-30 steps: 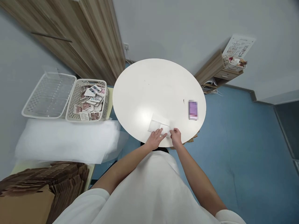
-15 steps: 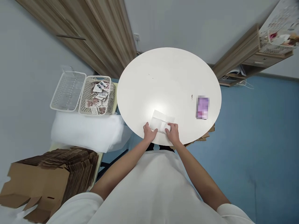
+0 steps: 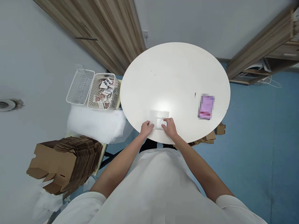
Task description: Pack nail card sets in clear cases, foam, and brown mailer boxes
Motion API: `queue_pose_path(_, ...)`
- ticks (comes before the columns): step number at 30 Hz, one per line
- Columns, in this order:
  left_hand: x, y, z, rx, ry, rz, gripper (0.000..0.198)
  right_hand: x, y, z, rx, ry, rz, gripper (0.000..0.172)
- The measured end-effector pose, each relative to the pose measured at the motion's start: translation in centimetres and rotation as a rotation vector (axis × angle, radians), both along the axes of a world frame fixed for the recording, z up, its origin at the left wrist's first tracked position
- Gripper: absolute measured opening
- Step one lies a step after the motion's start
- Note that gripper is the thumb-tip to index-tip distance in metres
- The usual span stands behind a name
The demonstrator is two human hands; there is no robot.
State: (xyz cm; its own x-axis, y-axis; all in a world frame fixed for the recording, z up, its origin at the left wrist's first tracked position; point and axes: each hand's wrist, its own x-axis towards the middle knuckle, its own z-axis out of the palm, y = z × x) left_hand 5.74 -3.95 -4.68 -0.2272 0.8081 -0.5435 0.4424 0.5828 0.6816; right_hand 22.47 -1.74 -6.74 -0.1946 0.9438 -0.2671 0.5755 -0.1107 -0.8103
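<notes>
While the white sheet (image 3: 160, 115) lies at the table's (image 3: 175, 71) near edge, my left hand (image 3: 146, 128) pinching its end and my right hand (image 3: 170, 127) pressing flat on it, an uneven pull could crease it or drag it off.

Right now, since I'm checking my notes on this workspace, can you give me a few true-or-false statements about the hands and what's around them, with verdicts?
1. The left hand and the right hand both touch the white packet at the near edge of the round table. True.
2. The purple item lies between the hands. False: it lies apart, near the table's right edge.
3. The basket of cards stands on the round table. False: it stands off to the left, beside a second basket.
4. Flattened cardboard boxes are stacked at the left. True.
</notes>
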Motion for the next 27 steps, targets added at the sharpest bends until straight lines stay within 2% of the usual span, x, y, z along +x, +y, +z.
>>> queue_pose_path(3, 1.9, 0.1, 0.6, 0.114, 0.105, -0.163, 0.010, -0.4, 0.2, 0.0, 0.017, -0.014, 0.046, 0.028)
queue_pose_path(5, 3.1, 0.0, 0.6, 0.147, 0.156, -0.223, 0.013, -0.4, 0.4, 0.1, 0.022, -0.018, 0.059, 0.028)
queue_pose_path(9, 4.7, -1.5, 0.4, 0.227, 0.226, -0.326, 0.035, -0.2, 0.6, 0.5, -0.036, 0.069, 0.031, 0.034)
queue_pose_path(12, 4.9, -3.4, 0.5, 0.318, 0.252, -0.496, 0.050, -0.5, 0.8, 0.6, -0.067, 0.054, -0.024, 0.032)
queue_pose_path(14, 4.5, -4.5, 0.7, 0.372, 0.245, -0.586, 0.053, -0.9, 1.0, 0.6, -0.051, -0.007, -0.050, 0.030)
queue_pose_path(16, 3.7, -4.9, 0.9, 0.396, 0.227, -0.587, 0.049, -1.1, 1.1, 0.4, -0.033, -0.030, -0.044, 0.026)
queue_pose_path(19, 2.1, -3.9, 0.6, 0.398, 0.293, -0.475, 0.035, -1.1, 1.0, 0.1, -0.019, -0.017, -0.020, 0.022)
queue_pose_path(20, 1.7, -3.3, 0.4, 0.409, 0.322, -0.483, 0.034, -1.0, 1.0, 0.0, -0.012, -0.021, -0.009, 0.021)
queue_pose_path(24, 1.1, -0.9, -0.8, 0.459, 0.363, -0.673, 0.046, -0.9, 0.4, 0.2, 0.073, -0.096, 0.064, 0.029)
queue_pose_path(27, 1.3, -0.2, -1.1, 0.456, 0.385, -0.751, 0.048, -1.2, 0.1, 0.6, 0.156, -0.208, 0.153, 0.040)
